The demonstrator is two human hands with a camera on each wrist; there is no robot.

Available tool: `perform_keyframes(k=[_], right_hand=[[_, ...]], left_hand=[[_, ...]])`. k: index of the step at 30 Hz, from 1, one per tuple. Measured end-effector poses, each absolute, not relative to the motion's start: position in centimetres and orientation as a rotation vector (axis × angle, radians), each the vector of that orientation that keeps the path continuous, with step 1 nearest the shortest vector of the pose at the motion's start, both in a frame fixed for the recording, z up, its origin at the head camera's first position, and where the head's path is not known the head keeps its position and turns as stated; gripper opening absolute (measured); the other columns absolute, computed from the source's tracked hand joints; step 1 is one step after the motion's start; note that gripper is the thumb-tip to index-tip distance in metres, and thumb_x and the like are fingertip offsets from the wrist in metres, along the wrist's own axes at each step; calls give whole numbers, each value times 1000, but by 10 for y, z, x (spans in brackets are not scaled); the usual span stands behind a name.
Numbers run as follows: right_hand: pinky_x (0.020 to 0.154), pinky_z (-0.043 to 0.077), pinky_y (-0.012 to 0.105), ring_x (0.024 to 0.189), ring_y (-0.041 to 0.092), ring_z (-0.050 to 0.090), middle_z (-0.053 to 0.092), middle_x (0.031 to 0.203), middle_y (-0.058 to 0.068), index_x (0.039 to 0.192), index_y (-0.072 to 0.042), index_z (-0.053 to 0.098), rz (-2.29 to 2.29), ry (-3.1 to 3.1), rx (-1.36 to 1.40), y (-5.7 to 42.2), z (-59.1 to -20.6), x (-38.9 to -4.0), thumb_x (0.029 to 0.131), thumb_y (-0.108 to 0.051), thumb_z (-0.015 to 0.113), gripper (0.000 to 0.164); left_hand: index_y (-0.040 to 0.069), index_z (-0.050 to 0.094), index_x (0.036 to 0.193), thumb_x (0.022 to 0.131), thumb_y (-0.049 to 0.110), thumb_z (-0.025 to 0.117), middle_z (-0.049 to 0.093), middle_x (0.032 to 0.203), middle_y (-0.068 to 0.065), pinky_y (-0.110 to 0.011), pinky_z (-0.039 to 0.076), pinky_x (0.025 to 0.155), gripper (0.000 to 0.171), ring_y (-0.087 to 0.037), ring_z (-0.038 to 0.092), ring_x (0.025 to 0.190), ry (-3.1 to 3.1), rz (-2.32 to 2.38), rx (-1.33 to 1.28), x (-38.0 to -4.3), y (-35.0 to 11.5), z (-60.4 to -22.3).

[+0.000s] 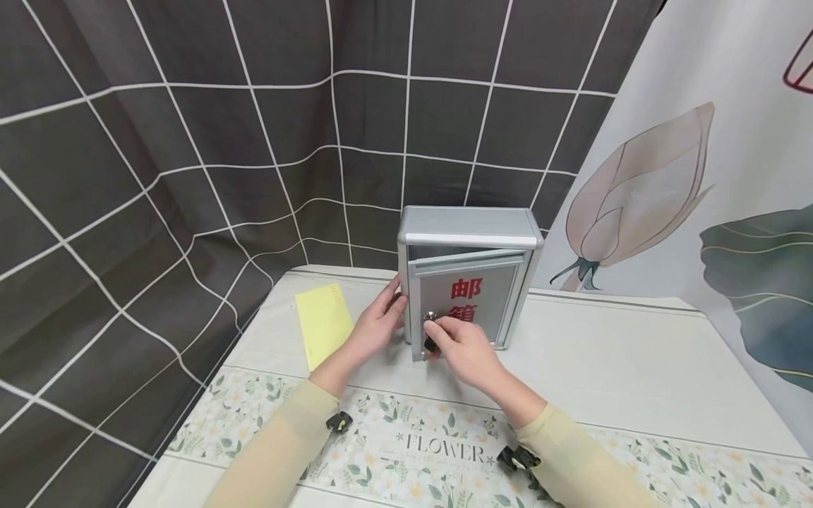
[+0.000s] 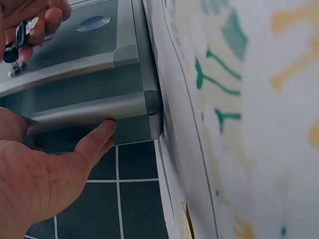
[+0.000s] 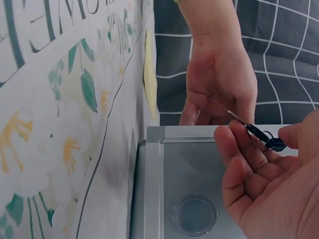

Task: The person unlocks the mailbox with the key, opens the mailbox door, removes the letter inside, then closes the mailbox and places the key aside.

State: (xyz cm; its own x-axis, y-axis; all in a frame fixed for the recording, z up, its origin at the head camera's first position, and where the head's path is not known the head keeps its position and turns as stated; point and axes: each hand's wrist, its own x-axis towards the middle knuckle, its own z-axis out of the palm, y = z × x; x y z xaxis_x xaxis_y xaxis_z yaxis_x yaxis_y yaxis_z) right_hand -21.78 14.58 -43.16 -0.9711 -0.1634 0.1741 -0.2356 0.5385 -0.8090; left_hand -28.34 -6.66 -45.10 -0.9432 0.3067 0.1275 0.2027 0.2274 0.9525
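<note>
Below the person's fingers spreads a table cover [image 1: 610, 353] with a floral band. The silver mailbox [image 1: 470, 226] stands just right of the left fingers, its door [image 1: 503, 300] ajar. A yellow envelope [image 1: 322, 321] lies left of the left hand [image 1: 375, 327], whose extended fingers touch the mailbox's side. The right hand [image 1: 468, 354] pinches black-headed keys [image 3: 256, 133] — between thumb and fingers — before the door.

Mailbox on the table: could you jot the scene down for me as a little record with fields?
Mailbox: upright on the table
Door: ajar
Left hand: touches the mailbox's side
Right hand: pinches a black-headed key
Yellow paper: flat, left of the mailbox
Backdrop: dark cloth, white grid lines
</note>
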Motion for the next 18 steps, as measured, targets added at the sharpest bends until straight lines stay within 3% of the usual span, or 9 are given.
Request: perform_keyframes(k=[8, 18], right_hand=[[67, 54, 37, 79, 28, 78, 78, 83, -4, 117, -9, 82, 1437, -2685, 300, 141, -431, -223, 116, -40, 61, 37], [72, 55, 39, 75, 22, 75, 76, 78, -5, 116, -8, 81, 1449, -2676, 271, 135, -431, -230, 117, -42, 59, 40]], left_hand=[[29, 27, 179, 121, 42, 49, 42, 175, -18, -50, 60, 111, 64, -38, 48, 157, 2381, 1851, 499, -285, -66, -452], [35, 25, 179, 120, 47, 47, 40, 177, -14, -53, 58, 113, 64, -35, 47, 158, 2380, 1829, 487, -285, -67, -451]])
